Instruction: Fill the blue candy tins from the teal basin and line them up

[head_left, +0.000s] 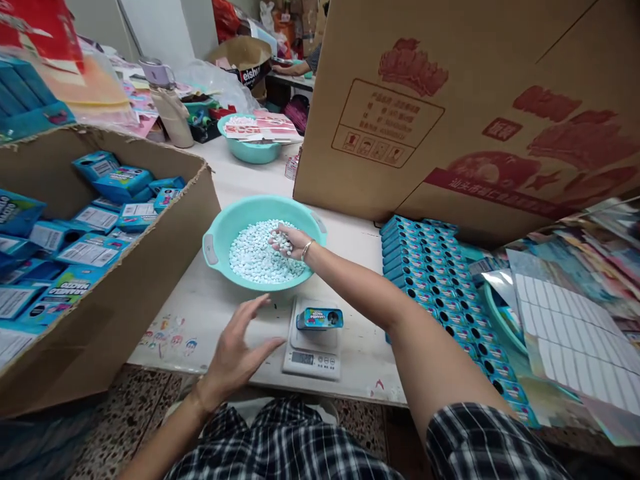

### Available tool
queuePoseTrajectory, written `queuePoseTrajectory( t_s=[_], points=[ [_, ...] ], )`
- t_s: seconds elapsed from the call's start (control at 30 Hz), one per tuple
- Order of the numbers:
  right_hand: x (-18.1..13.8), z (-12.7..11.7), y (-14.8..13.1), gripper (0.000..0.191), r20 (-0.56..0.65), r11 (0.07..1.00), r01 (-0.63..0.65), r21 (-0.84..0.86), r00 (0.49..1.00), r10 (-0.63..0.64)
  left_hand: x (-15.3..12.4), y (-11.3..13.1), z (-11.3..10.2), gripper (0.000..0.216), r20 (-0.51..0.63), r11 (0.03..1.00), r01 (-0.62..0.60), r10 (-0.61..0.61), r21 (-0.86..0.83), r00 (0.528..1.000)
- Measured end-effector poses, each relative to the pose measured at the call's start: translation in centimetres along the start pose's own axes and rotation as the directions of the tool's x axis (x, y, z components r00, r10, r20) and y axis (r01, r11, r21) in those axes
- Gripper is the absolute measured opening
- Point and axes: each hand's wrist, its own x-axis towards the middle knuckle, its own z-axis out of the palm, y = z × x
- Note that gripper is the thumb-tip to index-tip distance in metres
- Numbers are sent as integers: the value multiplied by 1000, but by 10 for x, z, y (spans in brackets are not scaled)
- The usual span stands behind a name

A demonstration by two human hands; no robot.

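A teal basin point(265, 205) holds a heap of small white candies point(260, 250). My right hand point(294, 241) is over the heap, palm turned up and cupped around several candies. On a white digital scale point(313, 363) stands a small blue candy box point(321, 318); a dark round hole shows at one end of its upper face. My left hand point(240, 343) hovers just left of the scale with thumb and fingers apart, holding nothing.
At the left, a large cardboard carton point(165, 240) is full of blue boxes. Rows of blue boxes point(433, 280) line the right, before a tall cardboard carton point(450, 113). A second teal basin point(255, 153) sits behind. Another person's arm point(295, 68) shows at the back.
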Motion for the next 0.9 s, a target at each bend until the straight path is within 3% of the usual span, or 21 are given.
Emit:
queuePoseTrajectory(
  t_s=[0.03,0.1,0.17,0.23,0.33,0.47,0.6,0.7,0.8,0.9],
  points=[
    [2,-1,-2,35,23,986,-24,163,1000,21,-11,-4,-8,59,-54,998,58,-59,-8,997],
    [3,-1,-8,30,88,872,-85,482,995,49,-34,-13,-19,53,-149,983,180,-182,-27,972],
    [3,-2,-13,25,117,747,-124,653,991,62,-54,-22,-25,51,-206,952,300,-306,-64,929],
    [2,-3,-17,22,110,679,-130,723,991,72,-69,-29,-28,51,-227,914,387,-406,-123,885],
    [-1,-3,-19,20,106,660,-168,732,985,134,-78,-35,-28,50,-218,866,457,-495,-202,841],
    [0,0,-13,18,72,685,-197,701,976,206,-75,-33,-27,49,-199,860,466,-504,-210,840],
    [1,-3,-11,21,74,666,-221,713,968,241,-64,-28,-23,45,-195,912,382,-406,-152,893],
    [-13,-17,-19,24,81,592,-170,788,981,174,-47,-20,-16,42,-129,969,234,-242,-77,962],
    [-50,-37,-26,24,51,473,-67,879,998,46,-18,-4,-3,47,-31,1000,23,-23,11,999],
    [-108,-46,-20,23,1,346,11,938,999,-36,17,18,19,62,93,971,-218,209,101,973]
  ],
)
